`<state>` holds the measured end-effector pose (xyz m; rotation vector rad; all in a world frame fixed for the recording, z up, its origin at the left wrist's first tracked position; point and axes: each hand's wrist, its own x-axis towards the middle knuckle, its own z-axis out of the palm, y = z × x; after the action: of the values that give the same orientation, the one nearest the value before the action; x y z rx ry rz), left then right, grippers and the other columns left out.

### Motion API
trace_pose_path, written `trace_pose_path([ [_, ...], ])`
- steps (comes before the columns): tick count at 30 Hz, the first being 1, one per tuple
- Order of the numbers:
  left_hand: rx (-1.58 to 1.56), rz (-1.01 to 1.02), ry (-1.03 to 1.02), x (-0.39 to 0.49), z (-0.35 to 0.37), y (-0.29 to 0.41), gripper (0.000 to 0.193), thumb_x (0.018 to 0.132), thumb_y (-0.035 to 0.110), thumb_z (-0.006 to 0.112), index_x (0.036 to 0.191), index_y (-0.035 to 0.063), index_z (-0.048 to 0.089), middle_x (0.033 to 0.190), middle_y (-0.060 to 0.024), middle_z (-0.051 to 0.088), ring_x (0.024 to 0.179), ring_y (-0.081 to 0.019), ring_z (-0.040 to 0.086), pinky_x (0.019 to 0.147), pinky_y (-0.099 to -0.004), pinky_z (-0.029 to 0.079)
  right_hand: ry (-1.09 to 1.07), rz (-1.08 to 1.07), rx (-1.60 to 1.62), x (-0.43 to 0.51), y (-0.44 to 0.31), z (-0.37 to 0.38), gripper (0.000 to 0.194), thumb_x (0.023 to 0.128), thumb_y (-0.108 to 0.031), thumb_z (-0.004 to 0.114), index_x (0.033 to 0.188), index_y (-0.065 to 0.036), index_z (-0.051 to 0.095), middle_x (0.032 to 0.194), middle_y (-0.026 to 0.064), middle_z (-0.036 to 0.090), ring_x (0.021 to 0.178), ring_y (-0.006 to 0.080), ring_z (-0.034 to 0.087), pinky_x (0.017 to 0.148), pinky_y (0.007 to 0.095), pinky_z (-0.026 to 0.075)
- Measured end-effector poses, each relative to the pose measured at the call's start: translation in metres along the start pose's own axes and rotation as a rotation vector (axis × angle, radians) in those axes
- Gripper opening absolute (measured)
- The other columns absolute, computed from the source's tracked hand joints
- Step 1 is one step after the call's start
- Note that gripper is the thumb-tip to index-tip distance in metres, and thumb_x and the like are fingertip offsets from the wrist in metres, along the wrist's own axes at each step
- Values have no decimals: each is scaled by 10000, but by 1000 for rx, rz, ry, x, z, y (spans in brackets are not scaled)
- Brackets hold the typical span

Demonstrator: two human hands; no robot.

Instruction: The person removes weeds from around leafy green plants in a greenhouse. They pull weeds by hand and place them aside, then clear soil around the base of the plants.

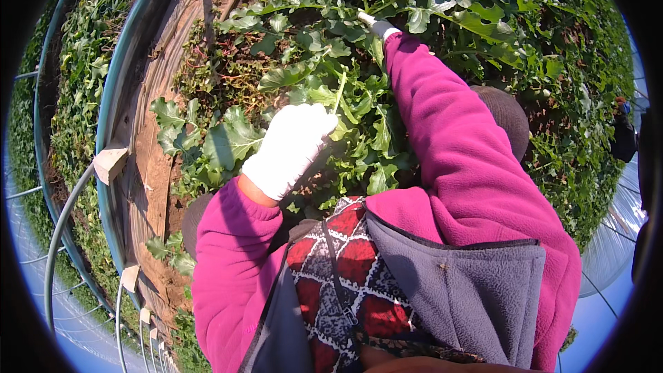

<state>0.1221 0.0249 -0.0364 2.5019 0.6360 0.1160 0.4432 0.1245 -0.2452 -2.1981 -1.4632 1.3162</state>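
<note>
My left hand (292, 147), in a white glove bleached by sunlight, is curled into a fist in the middle of the view. A pale leaf stalk (340, 92) sticks up from its thumb side, and a broad lobed green leaf (233, 140) lies against its other side. Farther forward, my right hand (379, 26), also in a white glove, reaches in among lobed leaves (357, 36) of the leafy crop. Foliage and the sleeve cover most of it, so its grip is not clear. Dense leafy plants (380, 129) fill the ground between my arms.
Small reddish-stemmed plants (222, 70) grow on the left. Beyond them run brown sheeting (155, 77), a blue rail (111, 88), and curved metal hoops (62, 228) with pale blocks (110, 165). More crop (559, 129) covers the right; another person (623, 134) is at the far right edge.
</note>
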Motion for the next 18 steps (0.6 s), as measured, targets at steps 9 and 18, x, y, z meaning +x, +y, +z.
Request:
trace_pose_path([
  [9, -25, 10, 31, 3, 5, -3, 206, 748, 45, 667, 947, 97, 651, 846, -100, 622, 837, -318, 638, 720, -426, 501, 21, 80, 164, 4, 13, 2, 347, 967, -303, 501, 1115, -59, 699, 1105, 194, 685, 991, 328, 650, 823, 436, 517],
  [18, -37, -8, 4, 6, 4, -1, 213, 750, 50, 671, 955, 103, 649, 847, -100, 614, 840, -320, 630, 718, -430, 492, 100, 244, 421, 23, 6, 30, 335, 972, -303, 507, 1100, -60, 697, 1068, 182, 681, 938, 312, 641, 782, 427, 516],
])
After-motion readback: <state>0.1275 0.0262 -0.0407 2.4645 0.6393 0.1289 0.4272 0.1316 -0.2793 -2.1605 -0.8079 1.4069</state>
